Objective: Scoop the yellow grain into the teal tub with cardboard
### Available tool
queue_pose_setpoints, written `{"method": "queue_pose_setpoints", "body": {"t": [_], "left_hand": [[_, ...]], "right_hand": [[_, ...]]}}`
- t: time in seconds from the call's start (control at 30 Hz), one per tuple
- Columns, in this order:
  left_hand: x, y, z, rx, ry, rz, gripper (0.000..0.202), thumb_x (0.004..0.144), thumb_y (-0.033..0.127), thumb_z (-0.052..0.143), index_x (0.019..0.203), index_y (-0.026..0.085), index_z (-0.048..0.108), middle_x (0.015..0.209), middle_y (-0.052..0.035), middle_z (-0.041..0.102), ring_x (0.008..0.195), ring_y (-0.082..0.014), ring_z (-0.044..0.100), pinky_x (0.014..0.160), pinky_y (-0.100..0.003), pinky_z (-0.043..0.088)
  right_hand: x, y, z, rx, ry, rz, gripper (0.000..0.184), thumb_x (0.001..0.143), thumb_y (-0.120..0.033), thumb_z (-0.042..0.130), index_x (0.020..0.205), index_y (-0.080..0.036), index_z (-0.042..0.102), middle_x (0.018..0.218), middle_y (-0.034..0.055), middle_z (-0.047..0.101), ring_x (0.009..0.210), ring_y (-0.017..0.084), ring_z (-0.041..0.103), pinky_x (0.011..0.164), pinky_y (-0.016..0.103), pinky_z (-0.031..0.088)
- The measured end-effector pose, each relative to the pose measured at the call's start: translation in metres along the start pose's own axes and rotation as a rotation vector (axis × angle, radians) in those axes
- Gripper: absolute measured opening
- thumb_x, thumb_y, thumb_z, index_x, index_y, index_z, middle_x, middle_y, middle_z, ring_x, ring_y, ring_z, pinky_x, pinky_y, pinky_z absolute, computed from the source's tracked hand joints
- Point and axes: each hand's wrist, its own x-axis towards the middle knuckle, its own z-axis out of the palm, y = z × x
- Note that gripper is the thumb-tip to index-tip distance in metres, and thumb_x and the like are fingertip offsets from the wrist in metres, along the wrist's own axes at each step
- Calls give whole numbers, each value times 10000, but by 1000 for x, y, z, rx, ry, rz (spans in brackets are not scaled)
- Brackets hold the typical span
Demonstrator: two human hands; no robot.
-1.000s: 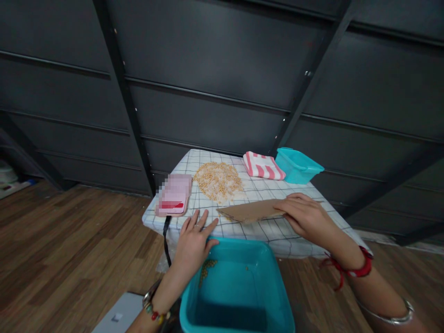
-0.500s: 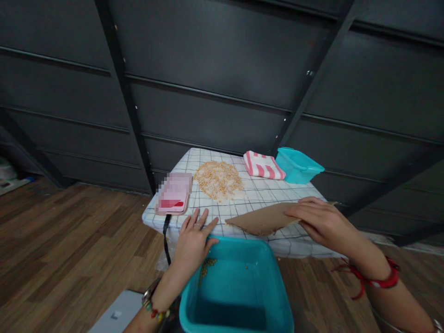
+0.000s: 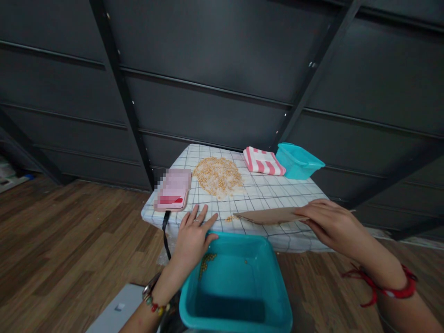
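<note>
Flat brown cardboard [image 3: 267, 216] is beside yellow beans [image 3: 229, 218].

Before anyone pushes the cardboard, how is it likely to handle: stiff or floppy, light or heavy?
The cardboard is probably fairly stiff: the right hand grips one end, and the rest shows little sag. It is likely light for its size, as it looks thin.

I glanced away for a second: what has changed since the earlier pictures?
The right hand has moved rightward, still gripping the cardboard piece; a small cluster of yellow beans now shows by its left tip. Nothing was newly grasped or let go. The left hand stays at the large teal tub; the bean pile, striped towel and smaller turquoise tub stay put.
</note>
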Motion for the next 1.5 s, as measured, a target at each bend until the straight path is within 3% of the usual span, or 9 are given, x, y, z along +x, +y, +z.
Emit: {"method": "queue_pose_setpoints", "body": {"t": [0.63,0.9,1.5], "left_hand": [[1,0,2,-28,-27,-12,452,792,360,617,1237,305,560,1360,-97,524,1276,-354,439,978,-524,430],[1,0,4,-61,-54,-25,450,800,353,605,1244,299,556,1376,-104,505,1295,-361,412,987,-540,415],[0,-2,5,-49,-36,-24,440,805,373,592,1239,309,558,1367,-95,523,1288,-351,426,985,-524,410]], "right_hand": [[-7,-13,-4,14,-59,25,215,842,-89,415,904,-194,592,764,46,690,723,199,632,665,332,508],[-8,-16,-9,46,-27,8,245,823,-85,437,966,-211,590,771,32,693,727,200,636,679,334,503],[-13,-26,-20,46,-84,-7,214,849,-97,411,897,-211,586,753,29,683,705,183,630,682,325,498]]}}
